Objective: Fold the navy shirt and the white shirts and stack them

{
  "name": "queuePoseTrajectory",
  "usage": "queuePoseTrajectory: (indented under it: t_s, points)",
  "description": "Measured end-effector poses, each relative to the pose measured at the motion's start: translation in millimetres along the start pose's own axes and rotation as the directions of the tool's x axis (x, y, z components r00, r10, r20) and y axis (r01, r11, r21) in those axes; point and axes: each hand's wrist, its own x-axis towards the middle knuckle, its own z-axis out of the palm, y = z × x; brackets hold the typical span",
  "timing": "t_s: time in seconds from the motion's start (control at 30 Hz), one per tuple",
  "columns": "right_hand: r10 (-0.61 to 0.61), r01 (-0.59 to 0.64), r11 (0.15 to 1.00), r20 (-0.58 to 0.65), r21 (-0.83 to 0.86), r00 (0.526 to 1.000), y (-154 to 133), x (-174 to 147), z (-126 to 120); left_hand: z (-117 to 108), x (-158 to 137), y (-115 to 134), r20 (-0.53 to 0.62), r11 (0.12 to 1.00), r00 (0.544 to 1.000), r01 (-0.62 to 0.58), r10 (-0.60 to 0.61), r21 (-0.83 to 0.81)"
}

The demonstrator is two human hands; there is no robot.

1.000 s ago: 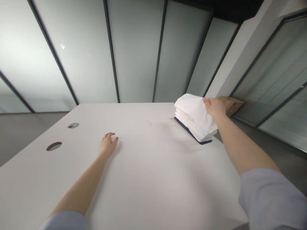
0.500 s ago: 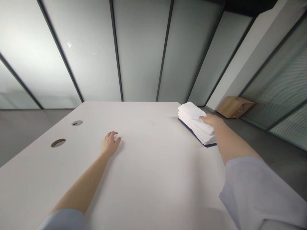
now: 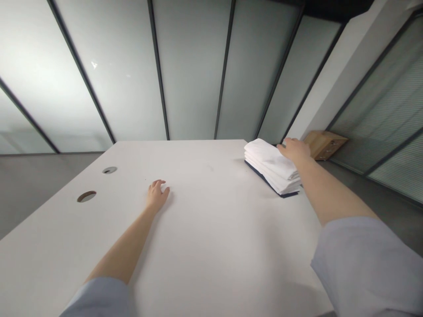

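Observation:
A stack of folded white cloths (image 3: pixel 269 164) lies near the far right edge of the white table (image 3: pixel 205 229). Beneath it shows a dark navy layer (image 3: pixel 264 179), perhaps another folded cloth. My right hand (image 3: pixel 295 149) is just above the stack's right side, fingers apart and nothing in them. On the left half of the table, my left hand (image 3: pixel 157 195) rests low over the surface with its fingers loosely curved and apart, holding nothing.
Two round holes pierce the table at left, one an open cutout (image 3: pixel 86 196) and one with a grey cover (image 3: pixel 109 170). A wooden cabinet (image 3: pixel 325 143) stands on the floor at the right. Frosted glass panels (image 3: pixel 191 70) line the far side.
My right hand has lifted off the top of the white stack and moved slightly up and right. The stack stays in place. My left hand has hardly moved.

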Motion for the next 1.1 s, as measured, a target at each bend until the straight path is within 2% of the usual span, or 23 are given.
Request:
queuePoseTrajectory:
  t_s: [0.13, 0.23, 0.3, 0.4, 0.53, 0.63, 0.73, 0.87, 1.0, 1.1]
  points:
    - [-0.098, 0.111, 0.99, -0.144, 0.086, 0.985, -33.8, -10.5, -12.0, -4.9, -3.5, 8.1, -0.002, 0.997, 0.999, -0.045, 0.045, 0.06]
    - [-0.234, 0.26, 0.953, -0.168, 0.155, 0.958, -75.8, -35.0, -2.5, -11.4, -8.6, 18.3, 0.014, 0.991, 0.998, -0.057, 0.055, 0.119]
    - [-0.33, 0.351, 0.914, -0.132, 0.203, 0.935, -109.1, -59.0, 12.1, -14.7, -11.6, 24.2, 0.034, 0.986, 0.998, -0.061, 0.056, 0.157]
    - [-0.474, 0.457, 0.842, -0.011, 0.287, 0.881, -158.1, -99.9, 41.2, -15.9, -14.2, 28.2, 0.063, 0.977, 0.996, -0.074, 0.062, 0.198]
    - [-0.571, 0.511, 0.781, 0.08, 0.358, 0.817, -202.4, -144.5, 81.0, -12.4, -15.3, 25.6, 0.149, 0.962, 0.987, -0.09, 0.053, 0.257]
    - [-0.581, 0.509, 0.778, 0.113, 0.368, 0.806, -213.3, -160.8, 101.7, -10.4, -15.6, 23.4, 0.234, 0.951, 0.972, -0.097, 0.027, 0.294]
    - [-0.569, 0.486, 0.796, 0.172, 0.361, 0.804, -210.5, -164.1, 110.8, -10.3, -16.0, 24.3, 0.273, 0.934, 0.962, -0.114, 0.019, 0.339]
    - [-0.538, 0.455, 0.825, 0.221, 0.334, 0.813, -203.6, -162.3, 111.4, -11.8, -16.9, 29.0, 0.297, 0.898, 0.955, -0.148, 0.021, 0.413]
    - [-0.559, 0.469, 0.819, 0.277, 0.33, 0.781, -206.3, -165.5, 110.6, -12.2, -17.6, 31.8, 0.335, 0.883, 0.942, -0.16, 0.003, 0.441]
    - [-0.556, 0.461, 0.826, 0.342, 0.323, 0.757, -211.6, -170.3, 111.8, -10.1, -17.8, 30.5, 0.409, 0.885, 0.912, -0.163, -0.033, 0.436]
